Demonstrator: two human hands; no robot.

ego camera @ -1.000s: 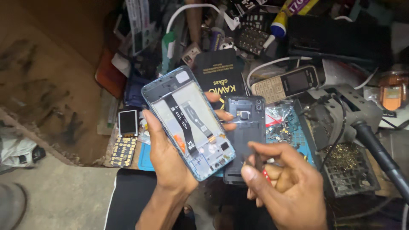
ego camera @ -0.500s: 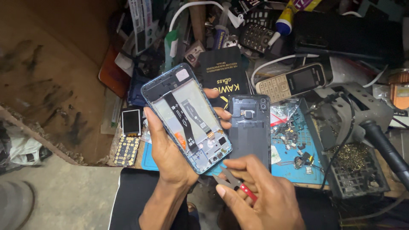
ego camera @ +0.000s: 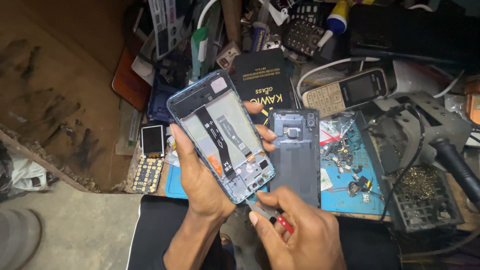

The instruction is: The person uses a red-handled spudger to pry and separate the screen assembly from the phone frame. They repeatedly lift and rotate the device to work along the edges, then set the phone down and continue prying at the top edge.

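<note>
1. The left hand gripped the opened blue-framed smartphone, its black flex cable exposed, above the cluttered bench.
2. The right hand pinched metal tweezers with a red grip, tip at the phone's near corner.
3. A dark grey back cover lay just right, on the blue mat.

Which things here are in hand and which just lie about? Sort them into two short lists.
In hand:
- opened blue phone, back cover off, held in the left hand
- tweezers in the right hand, tip at the phone's lower edge

Lying about:
- grey back cover
- keypad phone
- small screen
- blue mat with loose parts
</note>
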